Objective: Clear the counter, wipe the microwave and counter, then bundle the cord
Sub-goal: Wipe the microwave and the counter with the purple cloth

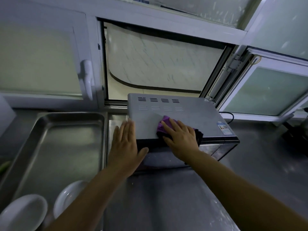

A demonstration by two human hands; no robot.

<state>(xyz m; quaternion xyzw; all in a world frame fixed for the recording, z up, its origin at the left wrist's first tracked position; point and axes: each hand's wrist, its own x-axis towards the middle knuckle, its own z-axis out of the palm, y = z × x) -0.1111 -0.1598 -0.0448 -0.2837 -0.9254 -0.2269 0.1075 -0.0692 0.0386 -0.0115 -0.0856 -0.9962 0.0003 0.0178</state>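
One microwave (191,117), long axis left-right

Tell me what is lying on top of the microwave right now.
A purple cloth lies on the microwave top, pressed flat by the right hand. The left hand rests at the microwave's left edge. The part of the cloth beneath the hand is hidden.
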